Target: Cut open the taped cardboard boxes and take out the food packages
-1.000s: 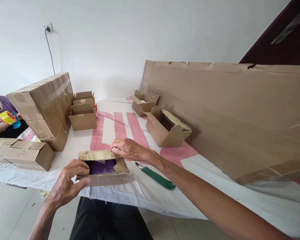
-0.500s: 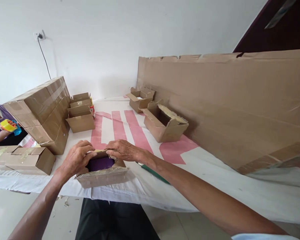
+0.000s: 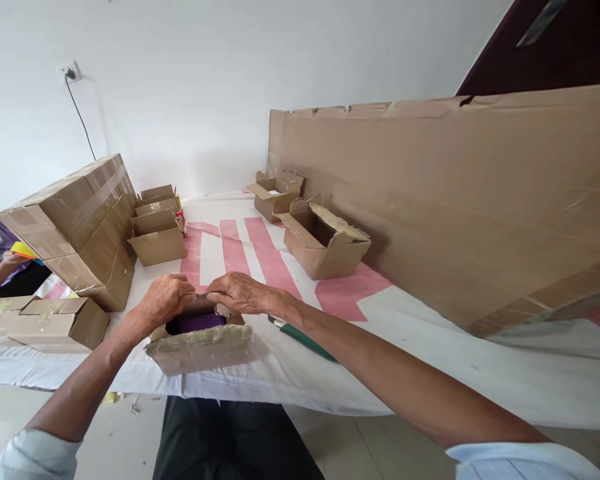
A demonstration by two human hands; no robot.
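Your left hand (image 3: 164, 301) and right hand (image 3: 237, 293) pinch the far flap of the small carton (image 3: 200, 337), fingertips nearly meeting. The carton sits at the table edge (image 3: 280, 393) just below your hands; bare cloth lies beyond them. A green-handled knife (image 3: 303, 339) lies just beside your right wrist. Since a second ago, your left hand has come from the near flap to the far one. The carton is worn, tape-scarred, open, with something purple inside.
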